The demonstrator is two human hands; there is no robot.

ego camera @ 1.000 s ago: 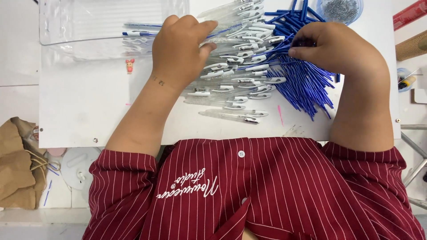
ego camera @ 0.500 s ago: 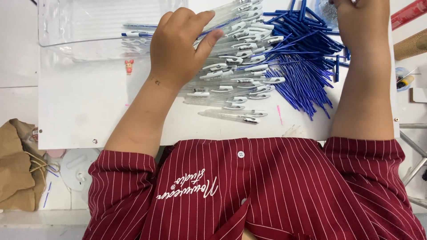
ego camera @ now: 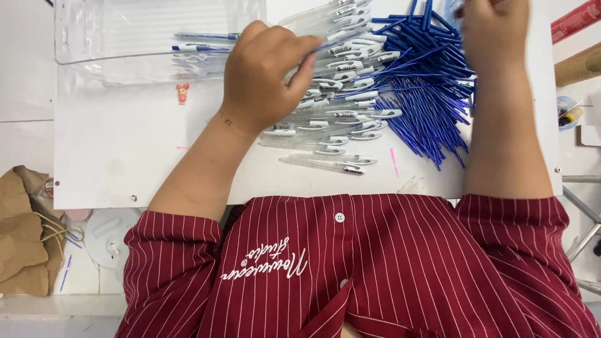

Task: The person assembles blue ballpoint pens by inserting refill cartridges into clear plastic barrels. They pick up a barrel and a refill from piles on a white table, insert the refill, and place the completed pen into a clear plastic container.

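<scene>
My left hand [ego camera: 266, 78] rests on a heap of clear pen barrels with white clips [ego camera: 341, 109] and pinches one barrel with a thin blue refill sticking out toward the right. A pile of blue refills [ego camera: 429, 100] lies just right of the barrels. Blurred by motion, my right hand [ego camera: 494, 34] is raised over the far end of the refill pile at the top edge of the view. Its fingertips are cut off, so I cannot tell what it holds.
A clear plastic tray [ego camera: 125, 37] at the back left holds a few assembled pens [ego camera: 203, 42]. Everything lies on a white board [ego camera: 125, 156]. A crumpled brown paper bag [ego camera: 22, 231] sits below it at the left, and cardboard [ego camera: 579, 66] and small items lie at the right edge.
My right hand has lifted off the blue refills and moved up and away to the top right edge. My left hand has stayed on the barrels.
</scene>
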